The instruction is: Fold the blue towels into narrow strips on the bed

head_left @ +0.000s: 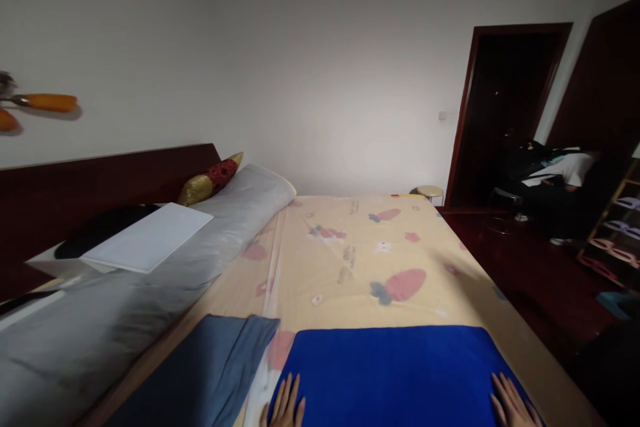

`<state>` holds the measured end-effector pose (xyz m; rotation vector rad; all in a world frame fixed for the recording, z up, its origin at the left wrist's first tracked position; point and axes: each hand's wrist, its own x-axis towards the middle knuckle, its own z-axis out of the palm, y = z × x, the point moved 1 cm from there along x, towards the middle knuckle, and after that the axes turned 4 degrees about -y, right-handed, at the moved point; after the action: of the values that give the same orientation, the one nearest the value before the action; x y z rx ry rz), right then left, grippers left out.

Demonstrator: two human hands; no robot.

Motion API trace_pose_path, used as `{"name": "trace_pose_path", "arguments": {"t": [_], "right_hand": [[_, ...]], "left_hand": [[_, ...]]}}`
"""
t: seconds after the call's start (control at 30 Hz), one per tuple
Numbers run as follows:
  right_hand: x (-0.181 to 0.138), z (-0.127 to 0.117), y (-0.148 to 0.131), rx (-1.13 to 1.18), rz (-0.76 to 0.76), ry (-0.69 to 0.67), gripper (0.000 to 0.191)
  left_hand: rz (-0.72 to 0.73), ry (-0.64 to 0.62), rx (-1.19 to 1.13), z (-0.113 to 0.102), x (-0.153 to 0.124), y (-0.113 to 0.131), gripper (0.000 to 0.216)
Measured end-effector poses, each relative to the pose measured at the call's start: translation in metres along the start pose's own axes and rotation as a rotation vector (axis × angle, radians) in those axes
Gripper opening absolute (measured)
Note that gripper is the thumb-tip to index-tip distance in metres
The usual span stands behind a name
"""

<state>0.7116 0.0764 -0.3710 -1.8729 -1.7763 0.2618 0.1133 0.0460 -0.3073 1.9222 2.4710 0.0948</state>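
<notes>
A bright blue cloth (395, 373) lies spread flat on the bed, its near part cut off by the bottom of the view. My left hand (284, 407) rests on its left edge with the fingers stretched out. On the opposite edge, my right hand (515, 403) lies flat, fingers also extended. Neither hand grips anything that I can see. Left of my left hand is a grey-blue folded cloth (200, 367). Beneath them spreads a yellow bedsheet (350, 267) printed with strawberries and flowers.
A long grey pillow (235, 213) runs along the headboard (125, 177), bearing a white flat box lid (150, 237) and a red-gold cushion (213, 179). Beyond the bed stand a round stool (430, 191), a person bending (570, 170) and a shoe rack (617, 243).
</notes>
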Motion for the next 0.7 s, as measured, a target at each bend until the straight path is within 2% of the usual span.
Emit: {"name": "trace_pose_path", "arguments": {"t": [0.07, 0.1, 0.17, 0.3, 0.37, 0.4, 0.43, 0.5, 0.6, 0.7], "right_hand": [[-0.004, 0.001, 0.010, -0.015, 0.019, 0.034, 0.069], [-0.005, 0.005, -0.001, -0.025, 0.018, 0.052, 0.071], [-0.001, 0.022, -0.052, -0.036, -0.021, 0.051, 0.069], [0.015, 0.070, -0.193, 0.016, -0.283, -0.287, 0.053], [0.025, 0.086, -0.240, 0.016, -0.370, -0.388, 0.051], [0.032, 0.091, -0.251, 0.004, -0.397, -0.415, 0.050], [0.039, 0.091, -0.253, -0.013, -0.407, -0.427, 0.050], [0.056, 0.080, -0.229, -0.054, -0.376, -0.418, 0.051], [0.080, 0.042, -0.147, -0.131, -0.197, -0.333, 0.055], [0.090, 0.007, -0.060, -0.216, 0.007, -0.255, 0.063]], "left_hand": [[-0.030, 0.068, 0.043, -0.001, -0.001, -0.002, 0.054], [-0.029, 0.103, 0.050, 0.000, 0.000, 0.008, 0.054], [0.031, 0.137, 0.016, 0.004, 0.002, 0.050, 0.056], [0.449, 0.036, -0.144, 0.010, 0.009, 0.164, 0.062], [0.554, 0.010, -0.178, 0.011, 0.015, 0.203, 0.062], [0.581, -0.009, -0.183, 0.011, 0.020, 0.212, 0.062], [0.583, -0.029, -0.180, 0.010, 0.027, 0.213, 0.061], [0.512, -0.058, -0.156, 0.006, 0.044, 0.192, 0.057], [0.294, -0.045, -0.109, -0.002, 0.074, 0.123, 0.051], [0.089, -0.015, -0.045, -0.004, 0.095, 0.054, 0.055]]}}
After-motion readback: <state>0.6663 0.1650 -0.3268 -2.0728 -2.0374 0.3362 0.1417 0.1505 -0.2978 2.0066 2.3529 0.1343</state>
